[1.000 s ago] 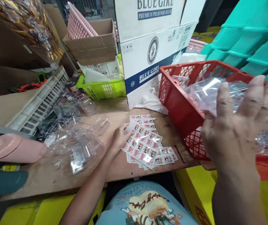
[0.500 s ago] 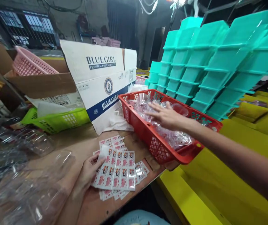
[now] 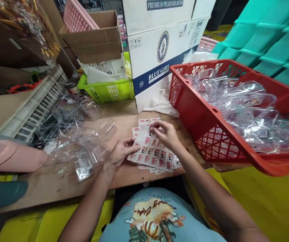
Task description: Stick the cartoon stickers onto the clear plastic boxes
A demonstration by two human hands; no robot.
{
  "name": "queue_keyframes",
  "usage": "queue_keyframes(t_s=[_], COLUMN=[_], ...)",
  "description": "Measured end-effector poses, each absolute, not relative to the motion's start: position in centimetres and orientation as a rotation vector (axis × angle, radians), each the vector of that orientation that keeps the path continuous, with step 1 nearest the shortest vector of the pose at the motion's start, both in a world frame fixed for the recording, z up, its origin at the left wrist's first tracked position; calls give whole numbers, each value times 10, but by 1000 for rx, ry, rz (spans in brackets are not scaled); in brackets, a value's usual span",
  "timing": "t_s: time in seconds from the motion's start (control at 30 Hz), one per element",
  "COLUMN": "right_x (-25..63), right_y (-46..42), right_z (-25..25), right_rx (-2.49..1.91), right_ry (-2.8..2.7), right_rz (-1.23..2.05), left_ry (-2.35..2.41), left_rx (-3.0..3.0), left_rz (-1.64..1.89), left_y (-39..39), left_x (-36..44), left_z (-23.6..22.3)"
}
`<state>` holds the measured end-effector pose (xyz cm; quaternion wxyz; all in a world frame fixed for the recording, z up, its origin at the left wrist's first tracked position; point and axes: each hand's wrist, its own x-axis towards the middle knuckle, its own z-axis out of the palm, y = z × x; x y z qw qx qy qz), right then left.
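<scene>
A sheet of stickers [image 3: 152, 154] with red and black cartoon prints lies tilted over several more sticker sheets [image 3: 148, 121] on the table. My left hand [image 3: 122, 150] pinches its left edge between thumb and fingers. At its upper edge, beside a bare pale patch of backing, my right hand [image 3: 166, 133] has thumb and fingertips pressed together on a sticker; how much of that sticker is lifted I cannot tell. To the left lie clear plastic boxes [image 3: 86, 158] in a loose heap.
A red basket [image 3: 210, 111] full of clear plastic boxes stands at the right. Behind are a white beer carton [image 3: 146, 47] and a lime green basket [image 3: 109, 90]. A pink bottle [image 3: 10, 156] lies at the left edge. Turquoise bins [image 3: 267, 40] are stacked back right.
My right hand has come from above the red basket to the sticker sheet. My left hand still holds the sheet. The view has turned left and down.
</scene>
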<state>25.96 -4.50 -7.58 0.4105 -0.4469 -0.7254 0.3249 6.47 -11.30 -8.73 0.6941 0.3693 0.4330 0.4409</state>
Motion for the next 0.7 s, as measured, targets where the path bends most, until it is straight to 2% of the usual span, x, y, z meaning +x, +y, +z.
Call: queue_keyframes(t_s=[0.23, 0.43, 0.6, 0.7], right_x=[261, 256, 262, 268], right_y=[-65, -69, -59, -58], right_z=[-79, -103, -98, -92], right_rx=[-951, -928, -1029, -1060], right_ry=[-2081, -2126, -1867, -1776], right_rz=[314, 433, 669, 647], left_ry=[924, 903, 947, 976], left_rx=[607, 621, 640, 592], left_rz=[1036, 1036, 1079, 1130], left_y=[-108, -107, -110, -109], left_x=[68, 79, 86, 86], left_z=[-104, -99, -101, -103])
